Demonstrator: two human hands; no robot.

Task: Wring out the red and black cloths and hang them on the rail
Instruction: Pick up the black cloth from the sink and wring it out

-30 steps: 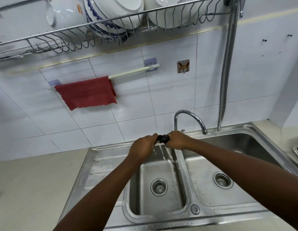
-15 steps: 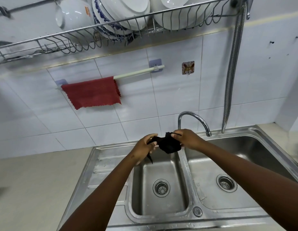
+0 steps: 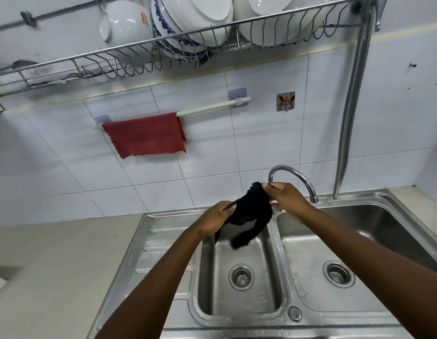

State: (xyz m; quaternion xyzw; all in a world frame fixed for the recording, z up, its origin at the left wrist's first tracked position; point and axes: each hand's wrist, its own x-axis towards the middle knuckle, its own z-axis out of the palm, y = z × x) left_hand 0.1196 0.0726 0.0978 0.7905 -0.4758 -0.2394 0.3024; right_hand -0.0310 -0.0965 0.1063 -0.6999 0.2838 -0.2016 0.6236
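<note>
The black cloth [image 3: 251, 211] hangs crumpled between both hands above the small left sink basin [image 3: 239, 297]. My left hand [image 3: 216, 217] pinches its lower left edge; my right hand [image 3: 284, 196] grips its upper right corner, a little higher. A loose tail of the cloth droops toward the basin. The red cloth [image 3: 145, 135] is draped flat over the left half of the white rail [image 3: 212, 107] on the tiled wall; the rail's right half is bare.
A chrome faucet [image 3: 295, 178] curves just behind my right hand. The larger right basin [image 3: 374, 241] lies beside it. A wire dish rack [image 3: 163, 52] with bowls hangs overhead, and a metal hose [image 3: 352, 106] runs down the wall. A beige counter [image 3: 53, 265] extends left.
The black cloth was twisted tight between both fists with water running out; now the hands have spread apart and the cloth has opened out, with my right hand raised.
</note>
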